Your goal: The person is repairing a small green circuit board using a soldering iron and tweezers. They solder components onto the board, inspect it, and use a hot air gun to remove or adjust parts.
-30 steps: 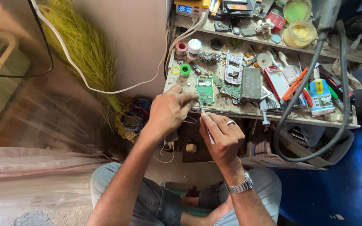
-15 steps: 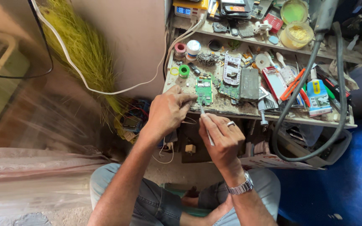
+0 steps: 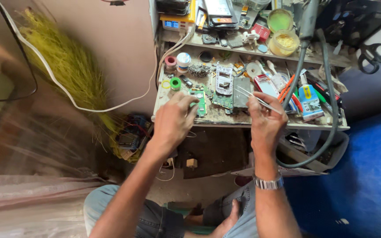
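1. Workbench (image 3: 225, 120), low and cluttered, runs across the upper middle of the head view; a shelf (image 3: 243, 48) sits behind it. The person sits before it, knees in jeans at the bottom edge.
2. Broom of yellow-green straw (image 3: 71, 70) leans against the wall at upper left, with a white cable (image 3: 111, 105) looping in front of it toward the bench.
3. Grey hose (image 3: 331, 119) drops from the top right, curves under the bench edge and comes back up on the right side.
4. Left hand (image 3: 173, 121) lies at the front left of the bench, fingers curled, tips pinching the near end of a small green circuit board (image 3: 201, 103). The board lies flat on the bench surface, near its front edge, just beside a second green board and a grey module (image 3: 242, 91).
5. Right hand (image 3: 265, 121), a wristwatch (image 3: 267, 182) on its wrist, is raised over the front edge, well apart from the left. Thumb and fingers close on metal tweezers (image 3: 256, 98), whose tips point up-left over the grey module; whether the tips touch anything cannot be told.
6. Two round yellow jars (image 3: 284, 42) stand on the shelf at upper right.
7. Green tape roll (image 3: 175, 83) lies on the bench left of the board.
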